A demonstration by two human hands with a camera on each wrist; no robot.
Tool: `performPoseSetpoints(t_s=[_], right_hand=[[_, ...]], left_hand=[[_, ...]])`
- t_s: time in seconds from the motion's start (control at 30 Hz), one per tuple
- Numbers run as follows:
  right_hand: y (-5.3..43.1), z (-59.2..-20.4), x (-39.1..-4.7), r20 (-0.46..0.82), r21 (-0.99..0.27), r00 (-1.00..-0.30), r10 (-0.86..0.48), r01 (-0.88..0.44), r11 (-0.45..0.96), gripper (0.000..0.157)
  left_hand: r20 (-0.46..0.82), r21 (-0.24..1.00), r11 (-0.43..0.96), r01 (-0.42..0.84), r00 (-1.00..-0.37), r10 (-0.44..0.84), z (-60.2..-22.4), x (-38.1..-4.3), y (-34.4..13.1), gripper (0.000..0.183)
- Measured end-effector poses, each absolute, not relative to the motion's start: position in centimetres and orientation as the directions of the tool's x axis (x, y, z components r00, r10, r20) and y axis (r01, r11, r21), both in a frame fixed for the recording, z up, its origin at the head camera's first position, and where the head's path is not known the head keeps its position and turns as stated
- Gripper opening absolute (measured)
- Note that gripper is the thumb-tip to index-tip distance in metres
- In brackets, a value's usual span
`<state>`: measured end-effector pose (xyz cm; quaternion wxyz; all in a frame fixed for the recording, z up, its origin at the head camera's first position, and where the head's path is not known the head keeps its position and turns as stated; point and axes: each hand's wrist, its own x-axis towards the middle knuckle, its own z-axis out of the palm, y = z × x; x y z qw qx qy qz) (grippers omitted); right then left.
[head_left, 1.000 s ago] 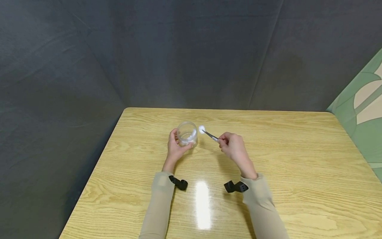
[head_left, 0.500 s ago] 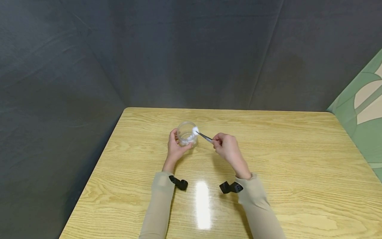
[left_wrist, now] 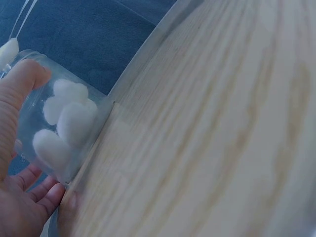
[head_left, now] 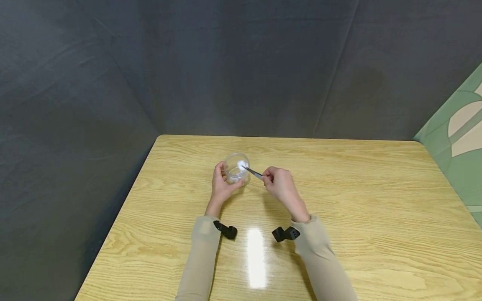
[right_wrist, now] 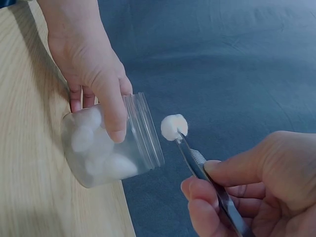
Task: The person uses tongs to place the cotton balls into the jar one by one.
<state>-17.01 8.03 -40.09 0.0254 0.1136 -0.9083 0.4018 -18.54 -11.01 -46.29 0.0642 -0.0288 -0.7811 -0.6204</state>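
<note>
A clear plastic jar [right_wrist: 143,133] stands on the table with several white cotton balls [left_wrist: 74,118] inside it. My left hand [head_left: 221,186] grips the jar round its side, thumb across the near wall. Between finger and thumb, my right hand [head_left: 280,184] pinches metal tweezers [right_wrist: 197,168]. Their tips hold one cotton ball [right_wrist: 174,127], which hangs just above the jar's open mouth in the right wrist view. The left wrist view shows only part of that ball at its left edge.
The wooden table [head_left: 357,200] reaches back to a dark grey cloth [head_left: 241,75]. At the far right hangs a green patterned panel [head_left: 467,133]. Black wrist cameras [head_left: 226,230] sit on both beige sleeves [head_left: 203,255].
My right hand has moved left with the tweezers, bringing the cotton ball from beside the jar to over its mouth. The left hand and the jar have stayed in place.
</note>
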Motion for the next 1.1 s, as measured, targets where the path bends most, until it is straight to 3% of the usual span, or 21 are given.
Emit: performPoseSetpoints(t_s=[0.23,0.47,1.1], right_hand=[[7.7,-40.1,-17.2,0.111,-0.711,-0.978,-0.177,-0.203,0.673,0.009],[7.6,-40.5,-17.3,0.116,-0.694,-0.98,-0.159,-0.195,0.693,0.009],[8.6,-40.5,-17.1,0.132,-0.708,-0.982,-0.134,-0.188,0.681,0.012]], left_hand=[[0.141,0.964,0.233,0.13,-0.99,-0.028,-46.3,-18.6,-11.1,0.078],[0.138,0.962,0.246,0.119,-0.988,-0.063,-50.2,-20.5,-11.7,0.084],[0.138,0.962,0.245,0.117,-0.988,-0.072,-50.1,-20.4,-11.6,0.082]])
